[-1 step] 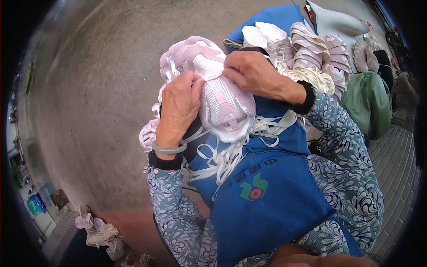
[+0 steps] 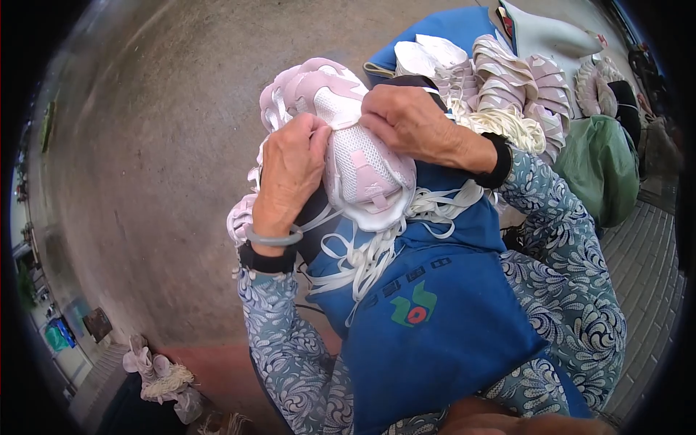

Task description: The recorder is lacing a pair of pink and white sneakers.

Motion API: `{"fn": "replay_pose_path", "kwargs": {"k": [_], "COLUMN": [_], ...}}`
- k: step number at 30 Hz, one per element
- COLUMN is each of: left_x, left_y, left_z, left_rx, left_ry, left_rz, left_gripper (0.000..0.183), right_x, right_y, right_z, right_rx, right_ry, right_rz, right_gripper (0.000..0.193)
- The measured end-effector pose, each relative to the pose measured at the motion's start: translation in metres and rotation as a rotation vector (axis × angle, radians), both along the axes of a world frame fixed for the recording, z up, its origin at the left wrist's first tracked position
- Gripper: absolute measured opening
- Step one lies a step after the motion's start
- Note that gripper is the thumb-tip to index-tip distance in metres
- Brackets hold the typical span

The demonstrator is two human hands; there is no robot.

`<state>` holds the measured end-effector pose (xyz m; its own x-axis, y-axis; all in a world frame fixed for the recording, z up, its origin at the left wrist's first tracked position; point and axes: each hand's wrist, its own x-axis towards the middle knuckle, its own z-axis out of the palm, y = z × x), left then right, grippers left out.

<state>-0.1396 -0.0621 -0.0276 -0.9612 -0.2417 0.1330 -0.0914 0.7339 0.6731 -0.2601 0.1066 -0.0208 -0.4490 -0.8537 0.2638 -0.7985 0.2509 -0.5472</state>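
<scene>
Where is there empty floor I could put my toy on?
The concrete floor looks bare left of the left hand, beyond the reddish strip. It's crowded past the right hand: shoe pieces, pale laces, a green bag. White laces and the pink shoe crowd the blue apron's upper end.

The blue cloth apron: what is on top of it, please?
Loose flat white laces lie on the blue cloth apron, which bears a green-and-red emblem. The pink-and-white mesh shoe covers whatever is directly beneath it, so that cannot be seen.
</scene>
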Motion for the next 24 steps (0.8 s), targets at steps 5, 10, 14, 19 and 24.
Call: {"fn": "replay_pose_path", "kwargs": {"k": [5, 10, 14, 19, 24], "left_x": [0.007, 0.010, 0.002, -0.002, 0.006], "left_y": [-0.002, 0.006, 0.008, 0.016, 0.040], "left_z": [-0.009, -0.011, -0.017, -0.017, -0.022], "left_rx": [0.550, 0.264, 0.158, -0.018, 0.099], "left_ry": [-0.174, -0.011, 0.085, 0.021, 0.009], "left_rz": [0.156, 0.184, 0.160, 0.166, 0.121], "left_gripper": [0.022, 0.019, 0.019, 0.020, 0.037], "right_x": [-0.005, 0.013, 0.025, 0.024, 0.021], "right_y": [0.002, 0.013, 0.015, 0.016, 0.018], "right_z": [0.006, 0.024, 0.014, 0.002, -0.012], "right_rx": [0.286, 0.173, 0.215, 0.248, 0.094], "right_ry": [-0.262, 0.108, 0.158, 0.058, 0.024], "right_rz": [-0.021, 0.005, -0.005, -0.056, -0.134], "right_gripper": [0.022, 0.043, 0.040, 0.029, 0.019]}}
